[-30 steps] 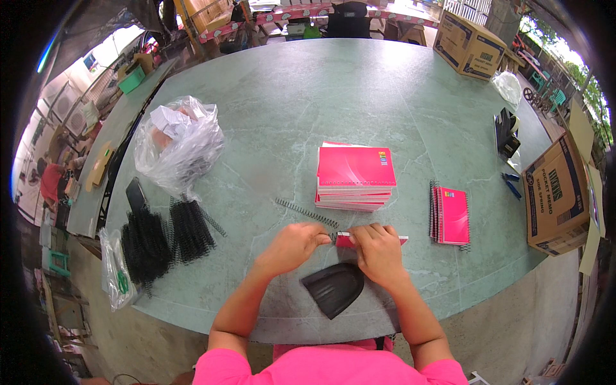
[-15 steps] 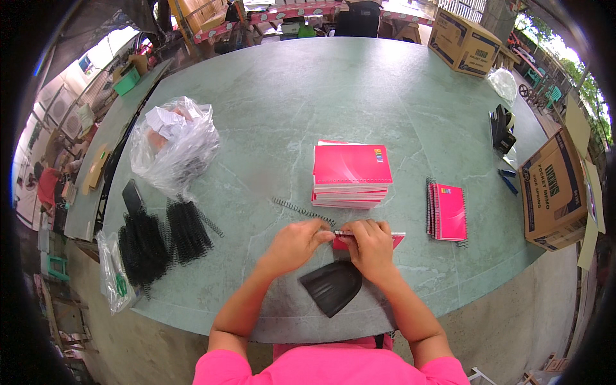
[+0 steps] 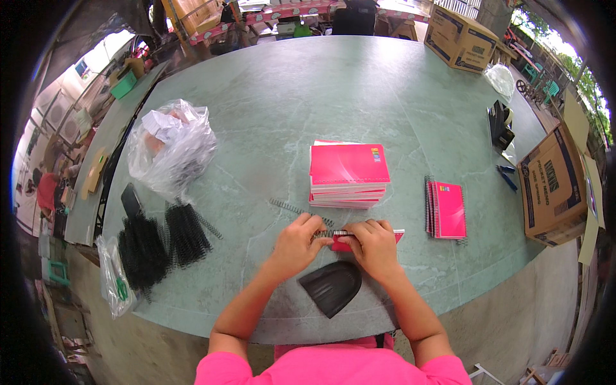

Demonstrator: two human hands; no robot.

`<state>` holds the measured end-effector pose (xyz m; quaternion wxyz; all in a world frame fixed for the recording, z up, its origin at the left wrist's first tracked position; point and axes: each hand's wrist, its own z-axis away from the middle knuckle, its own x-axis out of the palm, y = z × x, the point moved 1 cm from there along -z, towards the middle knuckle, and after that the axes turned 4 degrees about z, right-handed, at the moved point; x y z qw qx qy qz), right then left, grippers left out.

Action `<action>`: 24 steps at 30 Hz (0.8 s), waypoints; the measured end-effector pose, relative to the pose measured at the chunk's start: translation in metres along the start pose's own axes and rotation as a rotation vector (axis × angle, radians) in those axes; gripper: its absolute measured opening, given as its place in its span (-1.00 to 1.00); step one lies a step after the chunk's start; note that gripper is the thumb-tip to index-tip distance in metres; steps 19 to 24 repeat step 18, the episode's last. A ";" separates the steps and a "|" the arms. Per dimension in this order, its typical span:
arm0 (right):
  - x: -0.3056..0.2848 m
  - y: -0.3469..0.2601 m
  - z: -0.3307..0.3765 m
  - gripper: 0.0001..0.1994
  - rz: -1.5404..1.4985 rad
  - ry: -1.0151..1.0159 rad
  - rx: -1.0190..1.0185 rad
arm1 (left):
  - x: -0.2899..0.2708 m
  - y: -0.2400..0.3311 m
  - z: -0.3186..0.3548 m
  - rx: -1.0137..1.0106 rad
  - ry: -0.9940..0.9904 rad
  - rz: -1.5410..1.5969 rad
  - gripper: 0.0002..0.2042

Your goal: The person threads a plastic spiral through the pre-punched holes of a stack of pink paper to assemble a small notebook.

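Observation:
My right hand [image 3: 374, 249] grips a small pink notebook [image 3: 342, 244] above the table, its punched edge turned up and away from me. At that edge my left hand [image 3: 296, 248] pinches a black spiral binding coil [image 3: 325, 234], whose end meets the notebook's holes. Another dark coil [image 3: 287, 205] stretches out on the table just beyond my left hand; whether it joins the held one is hidden. Below my hands lies a black curved plastic piece [image 3: 332, 288]. A stack of pink notebooks [image 3: 350, 165] stands just past my hands.
Coil-bound notebooks [image 3: 449, 210] lie to the right, near pliers [image 3: 507, 178], a black tape dispenser [image 3: 500, 128] and an open cardboard box [image 3: 553, 186]. Black coils [image 3: 142, 250] are heaped at the left, beside a clear plastic bag [image 3: 173, 151]. A closed box [image 3: 459, 40] sits at the far right.
My left hand has shifted slightly left and down, away from the right hand, so the coil between them shows more. My right hand keeps its hold on the notebook.

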<state>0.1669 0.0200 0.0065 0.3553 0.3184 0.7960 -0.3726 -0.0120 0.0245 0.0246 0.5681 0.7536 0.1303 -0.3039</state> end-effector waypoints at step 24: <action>0.000 0.010 0.001 -0.81 -0.029 -0.099 0.035 | 0.000 -0.001 -0.001 0.061 0.008 -0.003 -0.84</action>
